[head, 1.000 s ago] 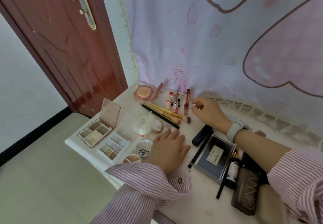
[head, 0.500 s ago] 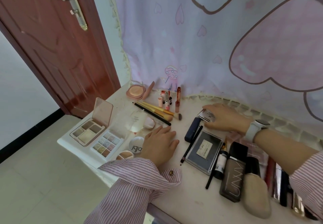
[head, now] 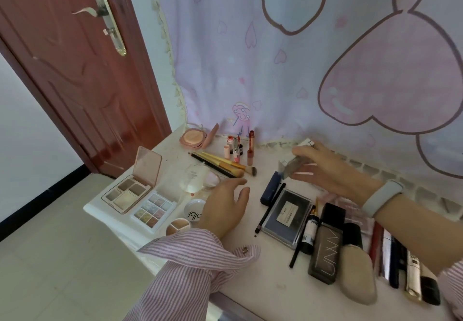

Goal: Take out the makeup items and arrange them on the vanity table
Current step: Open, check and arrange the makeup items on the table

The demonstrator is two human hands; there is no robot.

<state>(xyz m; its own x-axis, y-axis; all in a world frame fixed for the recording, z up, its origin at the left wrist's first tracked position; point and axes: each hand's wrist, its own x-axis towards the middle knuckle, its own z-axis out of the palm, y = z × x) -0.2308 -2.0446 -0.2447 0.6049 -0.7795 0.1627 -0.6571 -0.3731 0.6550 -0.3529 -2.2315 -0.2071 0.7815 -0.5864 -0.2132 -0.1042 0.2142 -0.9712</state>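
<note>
Makeup items (head: 226,164) spread across white table (head: 263,288). Right hand (head: 325,170) lifted, fingers clamped on small clear case (head: 292,166) above navy tube (head: 270,187); left hand (head: 225,205) relaxed, flat. Risk: sweeping wrist toppling upright lipsticks (head: 236,147) nearby.

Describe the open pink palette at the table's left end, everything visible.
The open pink palette is a flat rectangular compact, seemingly glossy plastic, with rounded corners. Its base holds several pans in grey-brown and pale cream shades. The hinged lid stands tilted back, its pale inner face looking like a mirror. It lies on the white vanity table by the left edge, beside a smaller clear eyeshadow palette; contact is unclear. Neither hand touches it.
</note>
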